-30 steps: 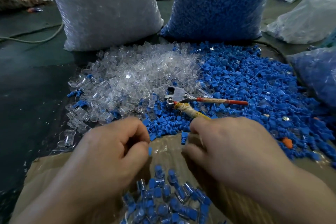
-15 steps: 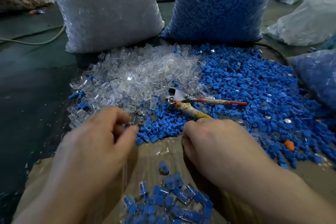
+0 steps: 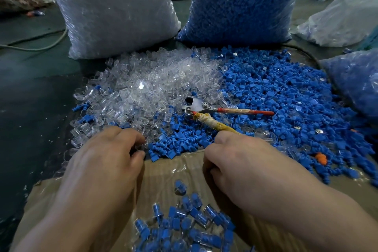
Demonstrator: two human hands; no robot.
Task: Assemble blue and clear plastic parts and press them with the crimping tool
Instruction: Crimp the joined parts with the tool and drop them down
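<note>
Fingers of my left hand point(image 3: 102, 168) and right hand point(image 3: 247, 170) curl under, grip hidden, can't tell; metal crimping tool with taped handles point(image 3: 204, 111) lies splayed on loose blue plastic plugs point(image 3: 286, 92).

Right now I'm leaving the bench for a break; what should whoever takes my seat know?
Left hand: fingers curled at the near edge of the clear parts pile; whether it pinches one is hidden.
Right hand: curled at the blue parts pile, by the yellow-wrapped handle of the crimping tool, which lies where the piles meet; grip unclear.
Done: a heap of assembled pieces on the cardboard between the wrists.
Left: both loose piles, plus the clear bag and blue bag behind.
</note>
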